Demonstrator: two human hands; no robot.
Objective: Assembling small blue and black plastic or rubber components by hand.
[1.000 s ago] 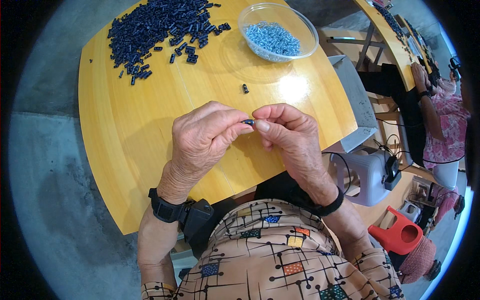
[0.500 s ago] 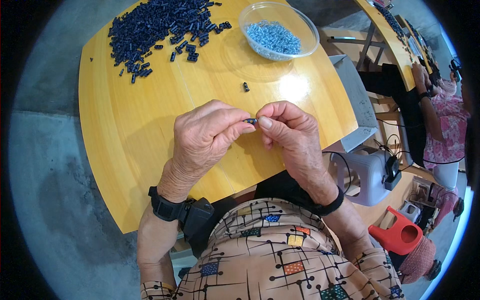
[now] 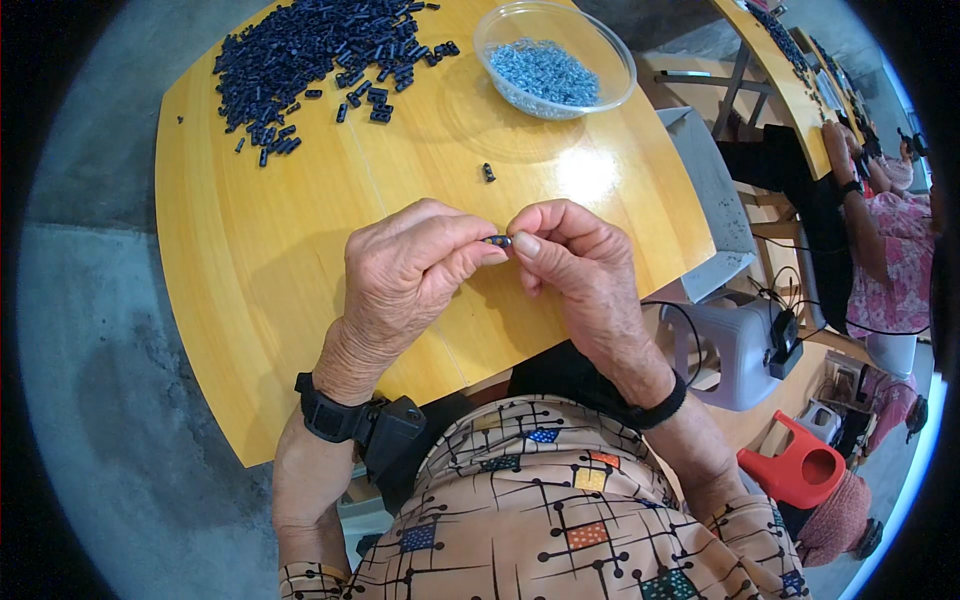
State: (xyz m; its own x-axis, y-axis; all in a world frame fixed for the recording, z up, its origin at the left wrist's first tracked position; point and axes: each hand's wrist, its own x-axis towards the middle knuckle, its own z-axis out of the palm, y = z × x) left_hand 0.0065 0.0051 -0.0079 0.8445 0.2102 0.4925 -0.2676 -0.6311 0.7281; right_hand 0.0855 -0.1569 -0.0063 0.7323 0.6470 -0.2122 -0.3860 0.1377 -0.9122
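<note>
Between my two hands is a small black plastic part (image 3: 499,241), lying about level, with light spots on its side. The thumb and forefinger of my left hand (image 3: 405,265) pinch its left end. My right hand (image 3: 580,265) has thumb and forefinger pressed together at its right end; whether they grip the part itself or a tiny piece against it is hidden. A single similar black part (image 3: 488,172) lies on the table beyond my fingers. At the far left a big pile of black plastic parts (image 3: 310,65) is spread out. A clear round bowl (image 3: 622,88) holds small bluish clear pieces (image 3: 548,72).
Everything rests on a yellow wooden table (image 3: 270,300). Past its right edge stand a grey box (image 3: 705,200), a pale plastic stool (image 3: 725,345) with cables, and a red stool (image 3: 795,470). Another person (image 3: 890,240) sits at a second table (image 3: 790,80) on the right.
Both hands keep their pinch on the black part. The view has shifted very slightly; nothing else visibly differs.
</note>
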